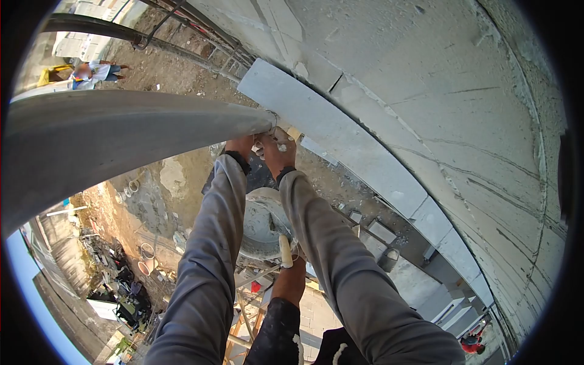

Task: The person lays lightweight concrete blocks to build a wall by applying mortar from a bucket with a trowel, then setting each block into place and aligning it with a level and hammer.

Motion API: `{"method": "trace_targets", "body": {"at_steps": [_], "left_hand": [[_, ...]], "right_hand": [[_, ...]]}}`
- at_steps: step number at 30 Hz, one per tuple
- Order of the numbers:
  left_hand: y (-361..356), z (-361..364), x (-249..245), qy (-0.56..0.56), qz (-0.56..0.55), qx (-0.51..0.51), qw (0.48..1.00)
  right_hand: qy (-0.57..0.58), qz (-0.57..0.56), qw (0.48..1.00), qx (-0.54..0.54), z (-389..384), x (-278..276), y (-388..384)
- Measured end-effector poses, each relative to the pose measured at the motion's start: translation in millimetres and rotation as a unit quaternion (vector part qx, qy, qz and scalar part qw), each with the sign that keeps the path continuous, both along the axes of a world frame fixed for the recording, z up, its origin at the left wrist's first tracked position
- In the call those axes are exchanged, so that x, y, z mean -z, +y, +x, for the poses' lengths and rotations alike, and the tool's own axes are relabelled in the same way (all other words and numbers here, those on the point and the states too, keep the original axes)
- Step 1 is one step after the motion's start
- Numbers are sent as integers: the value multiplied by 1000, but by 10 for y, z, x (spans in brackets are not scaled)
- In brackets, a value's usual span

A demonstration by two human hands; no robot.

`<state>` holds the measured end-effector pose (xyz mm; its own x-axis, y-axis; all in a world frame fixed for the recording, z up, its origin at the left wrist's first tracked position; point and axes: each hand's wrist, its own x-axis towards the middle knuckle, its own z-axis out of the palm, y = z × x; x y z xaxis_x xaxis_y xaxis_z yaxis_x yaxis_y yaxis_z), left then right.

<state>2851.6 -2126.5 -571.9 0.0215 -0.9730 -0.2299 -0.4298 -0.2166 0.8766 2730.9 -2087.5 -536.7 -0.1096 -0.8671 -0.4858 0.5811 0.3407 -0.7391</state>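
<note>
A long, smooth grey bar (140, 125) runs from the left edge to the middle of the view, large and close to me. Its far end narrows where my hands meet. My left hand (242, 145) reaches under that end and seems to grip it, most of its fingers hidden behind the bar. Beside it, my right hand (280, 149) is closed at the bar's tip, fingers curled and spotted with pale mortar. Below my forearms stands a round bucket (258, 228) with grey wet mix inside. A tool with a pale handle (285, 250) rests at its rim.
A pale ledge (340, 121) curves along the rough plastered wall (438, 79) on my right. My bare lower leg (288, 285) is close to the bucket. Far below lies rubble-strewn ground (161, 182). One person (94, 72) is at upper left, another (473, 344) at lower right.
</note>
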Motion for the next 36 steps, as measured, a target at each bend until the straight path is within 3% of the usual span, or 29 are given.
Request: {"method": "trace_targets", "body": {"at_steps": [1,2,3,4,6,8,9,11,14,17,19,21,25,27,31,33,36], "left_hand": [[21,-38,-155,-177,-49,83,979],[25,-90,-305,-348,-96,162,918],[40,-93,-256,-350,-97,162,918],[68,-95,-176,-207,2,59,977],[77,-212,-373,-54,100,-46,992],[114,-296,-711,85,80,-83,990],[112,-282,-665,86,81,-83,990],[58,-251,-568,-62,-37,3,997],[15,-213,-556,-124,1,23,992],[26,-154,-431,-89,-44,2,995],[23,-112,-396,-57,0,3,998],[10,-119,-396,-24,42,5,999],[21,-132,-479,72,59,-3,996],[-3,-104,-497,90,75,-7,993],[-33,-48,-444,55,75,42,995],[-48,-21,-414,67,71,53,994],[-61,-6,-404,-17,4,93,996]], "right_hand": [[-1,0,1000,-1,-2,13,11],[3,10,1000,-16,-12,7,16],[7,19,999,-30,-13,0,11],[6,19,999,-30,1,-12,11],[-21,62,998,-19,6,-85,4],[0,44,999,-15,-6,-65,11],[20,26,999,-12,-5,-40,19],[26,37,999,-7,0,-30,13],[68,59,996,-22,-80,-146,20],[166,40,985,-23,-114,-102,-50],[231,16,973,-3,-139,-13,-27],[-5,125,991,43,-213,-301,-61],[-69,114,987,86,-153,-477,51],[-119,107,986,38,-188,-525,78],[-134,103,986,9,-260,-458,37],[-98,119,987,-40,-326,-444,-26],[-33,68,997,-9,-281,-437,-20]]}}
